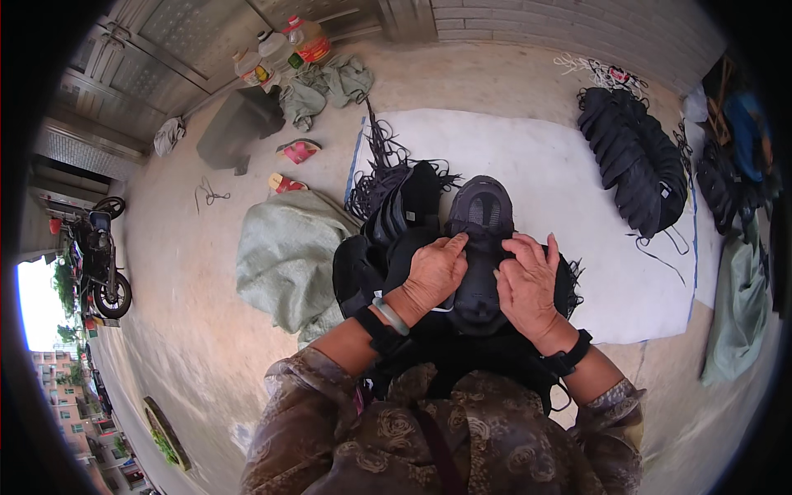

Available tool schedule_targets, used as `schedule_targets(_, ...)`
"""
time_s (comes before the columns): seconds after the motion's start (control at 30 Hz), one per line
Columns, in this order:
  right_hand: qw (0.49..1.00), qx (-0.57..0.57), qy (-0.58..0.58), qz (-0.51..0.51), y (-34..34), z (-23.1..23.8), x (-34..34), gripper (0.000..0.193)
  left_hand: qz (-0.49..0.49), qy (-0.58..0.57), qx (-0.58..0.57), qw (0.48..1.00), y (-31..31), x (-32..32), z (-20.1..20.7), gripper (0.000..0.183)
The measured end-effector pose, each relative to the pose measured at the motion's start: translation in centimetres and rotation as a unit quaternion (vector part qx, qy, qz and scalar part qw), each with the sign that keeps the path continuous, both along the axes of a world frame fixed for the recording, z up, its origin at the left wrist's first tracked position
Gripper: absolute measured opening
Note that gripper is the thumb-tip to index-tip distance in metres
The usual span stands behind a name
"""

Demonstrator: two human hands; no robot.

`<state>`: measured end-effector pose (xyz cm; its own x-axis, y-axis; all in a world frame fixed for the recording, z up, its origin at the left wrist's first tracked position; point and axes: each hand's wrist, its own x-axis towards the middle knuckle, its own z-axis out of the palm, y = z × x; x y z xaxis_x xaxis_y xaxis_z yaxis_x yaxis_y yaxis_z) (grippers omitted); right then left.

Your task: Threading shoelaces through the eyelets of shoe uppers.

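Observation:
A black shoe upper (480,198) lies across my lap with its rounded toe pointing away from me and a mesh panel on top. On its left edge, the fingers of my left hand (433,272) are pinched together at the upper. At its right side is my right hand (530,289), fingers curled in and one fingertip raised; whatever lies between them is too small or hidden to name. More black uppers (412,198) are bunched just left of the one I handle. Beside them lies a heap of dark laces (381,161).
A white sheet (544,157) covers the floor ahead. On its right lies a curved row of stacked black uppers (631,157). A pale green sack (289,247) slumps at my left. Plastic bottles (307,40) stand by the metal door, and a motorcycle (101,256) is parked far left.

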<state>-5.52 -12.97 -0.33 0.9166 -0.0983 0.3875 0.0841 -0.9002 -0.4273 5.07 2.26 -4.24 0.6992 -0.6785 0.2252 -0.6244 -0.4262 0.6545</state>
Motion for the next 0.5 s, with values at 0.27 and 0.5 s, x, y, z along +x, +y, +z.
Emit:
schedule_targets(0.27, 0.781, -0.121, 0.406, -0.459, -20.1, -10.1, -30.9, 0.001, 0.013, -0.028, 0.044, 0.999, -0.6, -0.8, 0.3, 0.03)
schedule_targets(0.5, 0.679, -0.082, 0.613, -0.396, -19.2, -11.0, -28.6, 0.032, 0.135, 0.213, -0.07, 0.965, -1.4, -0.3, 0.3, 0.024)
